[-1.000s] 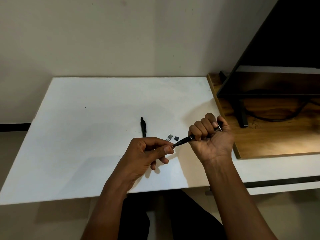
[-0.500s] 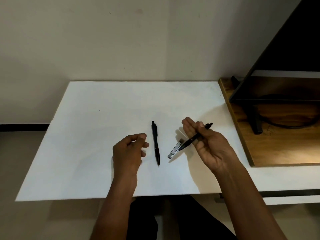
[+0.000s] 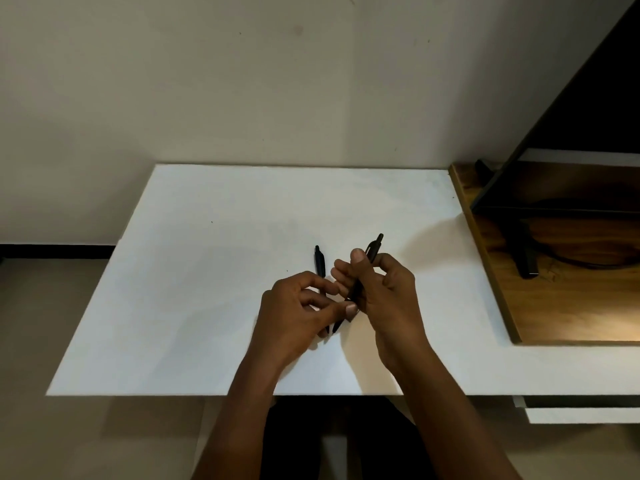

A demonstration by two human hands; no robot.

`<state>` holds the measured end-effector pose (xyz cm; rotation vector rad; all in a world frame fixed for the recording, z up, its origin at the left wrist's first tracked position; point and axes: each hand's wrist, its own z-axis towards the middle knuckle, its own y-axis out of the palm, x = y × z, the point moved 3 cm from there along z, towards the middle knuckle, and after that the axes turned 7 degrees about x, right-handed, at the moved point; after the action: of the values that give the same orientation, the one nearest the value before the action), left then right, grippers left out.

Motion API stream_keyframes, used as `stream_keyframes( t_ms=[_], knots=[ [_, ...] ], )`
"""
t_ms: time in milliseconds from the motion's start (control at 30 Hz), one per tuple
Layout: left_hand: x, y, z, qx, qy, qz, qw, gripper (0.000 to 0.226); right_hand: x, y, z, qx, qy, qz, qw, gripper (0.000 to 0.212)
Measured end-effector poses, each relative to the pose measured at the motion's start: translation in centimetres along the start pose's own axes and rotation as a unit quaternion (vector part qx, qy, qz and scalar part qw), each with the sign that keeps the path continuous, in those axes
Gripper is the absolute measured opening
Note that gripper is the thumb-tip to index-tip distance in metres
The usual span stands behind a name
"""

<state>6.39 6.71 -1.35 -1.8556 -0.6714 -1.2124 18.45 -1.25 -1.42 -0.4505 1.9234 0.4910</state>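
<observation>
The right hand (image 3: pixel 384 299) grips a black pen (image 3: pixel 372 252), held tilted above the counter (image 3: pixel 207 271) with its clicker end up. The left hand (image 3: pixel 294 317) pinches the pen's lower end. A 2nd pen (image 3: pixel 319 261) lies just beside, partly hidden.

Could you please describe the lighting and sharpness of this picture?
Head view: dim and slightly soft; a warm glow on the wooden surface at right; the left hand and right hand cast faint shadows on the white board; the held pen is only a dark silhouette.
</observation>
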Motion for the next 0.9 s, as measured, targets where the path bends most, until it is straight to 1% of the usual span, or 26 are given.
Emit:
stream_keyframes(
  t_ms=[133,200,233,300,367,400,500,600,700,900],
  knots=[
    [0.3,0.3,0.0,-0.024,0.022,-0.008,0.999,0.02,-0.2,0.5,-0.1,-0.018,-0.031,-0.054,0.998,0.031],
    [0.3,0.0,0.1,-0.018,0.028,0.001,0.999,0.015,-0.1,0.8,-0.2,-0.035,-0.038,-0.08,0.995,0.031],
    [0.2,-0.5,0.2,0.001,0.026,0.006,1.0,0.014,-0.1,0.8,-0.3,-0.041,-0.042,-0.089,0.994,0.03],
    [-0.5,-2.0,0.6,0.064,-0.001,0.001,0.998,0.012,-0.1,0.5,-0.1,-0.031,-0.053,-0.084,0.995,0.024],
    [-1.5,-3.6,1.0,0.113,-0.034,-0.006,0.993,0.014,-0.4,-0.5,0.5,0.003,-0.052,-0.043,0.998,0.013],
    [-2.0,-4.2,1.1,0.123,-0.048,-0.002,0.991,0.014,-0.6,-1.2,0.8,0.02,-0.047,-0.027,0.998,0.012],
    [-2.8,-4.6,1.0,0.125,-0.081,0.02,0.989,0.014,-1.2,-2.7,1.5,0.046,-0.044,-0.029,0.998,0.014],
    [-3.1,-4.1,0.9,0.117,-0.094,0.031,0.988,0.015,-1.5,-3.4,1.8,0.059,-0.04,-0.033,0.997,0.015],
    [-2.9,-3.4,0.9,0.107,-0.087,0.034,0.99,0.016,-1.4,-3.6,2.0,0.066,-0.035,-0.033,0.997,0.016],
    [-2.2,-2.0,0.6,0.111,-0.057,0.099,0.987,0.017,-1.4,-3.8,2.0,0.066,-0.027,-0.031,0.997,0.016]
  ],
)
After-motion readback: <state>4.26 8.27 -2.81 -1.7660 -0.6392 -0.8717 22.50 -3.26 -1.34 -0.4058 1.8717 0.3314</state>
